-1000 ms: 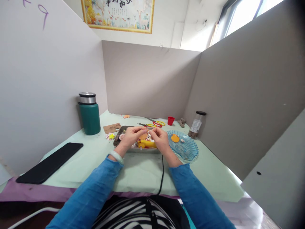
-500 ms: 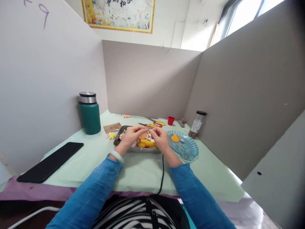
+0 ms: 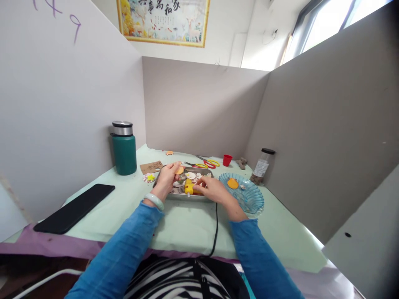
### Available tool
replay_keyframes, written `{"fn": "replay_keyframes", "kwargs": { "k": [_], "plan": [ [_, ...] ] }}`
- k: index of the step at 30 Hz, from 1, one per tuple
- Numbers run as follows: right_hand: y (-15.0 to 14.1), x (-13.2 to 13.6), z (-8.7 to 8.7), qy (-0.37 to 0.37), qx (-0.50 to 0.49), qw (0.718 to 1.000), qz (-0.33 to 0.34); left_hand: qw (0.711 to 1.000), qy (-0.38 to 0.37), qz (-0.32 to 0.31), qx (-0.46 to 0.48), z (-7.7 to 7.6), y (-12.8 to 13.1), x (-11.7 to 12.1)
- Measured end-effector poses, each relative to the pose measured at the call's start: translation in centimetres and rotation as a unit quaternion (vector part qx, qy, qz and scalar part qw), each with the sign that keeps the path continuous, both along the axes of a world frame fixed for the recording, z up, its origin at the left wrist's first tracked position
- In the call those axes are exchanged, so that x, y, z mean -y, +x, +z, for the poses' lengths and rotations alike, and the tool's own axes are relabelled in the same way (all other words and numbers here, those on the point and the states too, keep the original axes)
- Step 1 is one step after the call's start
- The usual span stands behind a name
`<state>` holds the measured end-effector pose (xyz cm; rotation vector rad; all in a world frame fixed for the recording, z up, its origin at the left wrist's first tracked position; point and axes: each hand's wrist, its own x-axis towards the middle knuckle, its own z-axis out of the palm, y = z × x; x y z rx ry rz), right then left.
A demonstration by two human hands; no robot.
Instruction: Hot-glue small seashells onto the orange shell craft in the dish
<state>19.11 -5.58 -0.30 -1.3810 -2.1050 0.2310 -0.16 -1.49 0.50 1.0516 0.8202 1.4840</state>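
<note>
My left hand (image 3: 166, 179) is closed in a pinch on a small flat orange disc (image 3: 179, 170), held above the left part of a metal tray (image 3: 187, 197). The tray holds shells and other small pieces. A yellow glue gun (image 3: 188, 186) lies in the tray, its nozzle pointing toward me. My right hand (image 3: 212, 189) is at the gun, with thumb and fingers curled around its body and covering much of it. A black cord (image 3: 215, 232) runs from near there toward my lap.
Right of the tray sits a blue scalloped plate (image 3: 249, 199) with an orange piece (image 3: 232, 183) on it. Behind are scissors (image 3: 209, 163), a red cup (image 3: 227, 160) and a lidded jar (image 3: 262, 167). A green flask (image 3: 124, 149) and a black slab (image 3: 75, 209) stand left, near partition walls.
My hands were together over the tray at the small piece. They have parted: the left keeps the orange disc and the right has lowered onto the glue gun. The view shifted slightly.
</note>
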Motion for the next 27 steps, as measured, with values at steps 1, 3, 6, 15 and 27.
{"fn": "replay_keyframes", "kwargs": {
  "k": [1,3,6,15,27],
  "plan": [
    [0.2,0.0,0.0,-0.017,0.008,1.000,-0.001,1.000,-0.007,0.001,0.006,0.0,0.0,0.0],
    [0.4,0.0,0.0,-0.036,0.015,0.999,0.006,1.000,-0.021,0.008,0.014,0.0,0.0,-0.1],
    [0.4,0.0,-0.2,-0.022,0.001,0.999,0.034,0.999,-0.029,0.011,0.026,0.0,-0.1,-0.2],
    [0.7,-0.8,0.5,-0.049,-0.354,0.934,0.001,0.998,-0.041,0.034,0.029,-0.3,-0.3,-1.0],
    [-1.4,0.8,0.8,-0.102,-0.438,0.886,0.115,0.987,0.052,0.008,-0.149,-1.1,0.1,-0.4]
  ]
}}
